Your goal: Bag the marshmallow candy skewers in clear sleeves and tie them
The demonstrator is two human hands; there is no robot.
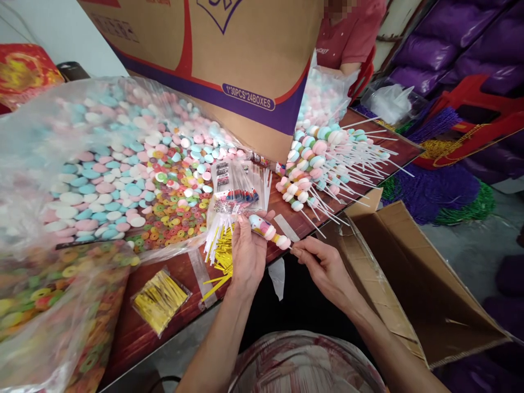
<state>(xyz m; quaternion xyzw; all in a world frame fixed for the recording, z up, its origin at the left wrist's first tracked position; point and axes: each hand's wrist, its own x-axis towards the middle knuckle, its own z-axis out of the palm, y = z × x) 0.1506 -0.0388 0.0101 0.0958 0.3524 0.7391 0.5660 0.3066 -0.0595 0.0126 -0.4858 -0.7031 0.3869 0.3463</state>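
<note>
A candy skewer (268, 231), with pink, white and yellow pieces threaded on a white stick, stretches between my two hands. My left hand (248, 254) is closed around its upper end; whether a clear wrapper is also held there I cannot tell. At the lower end, my right hand (323, 265) pinches the stick between thumb and fingers. Just beyond my left hand lies a stack of printed clear bags (235, 183). Gold twist ties (223, 254) and white sticks (212, 240) lie beside my left wrist.
Pastel candies (98, 185) and gummy rings (176, 210) spread across the left. Finished skewers (319, 164) are piled at right. A large carton (213, 65) stands behind; an open cardboard box (421, 284) sits right. A bundle of gold ties (161, 300) lies front left. Another person (347, 35) sits opposite.
</note>
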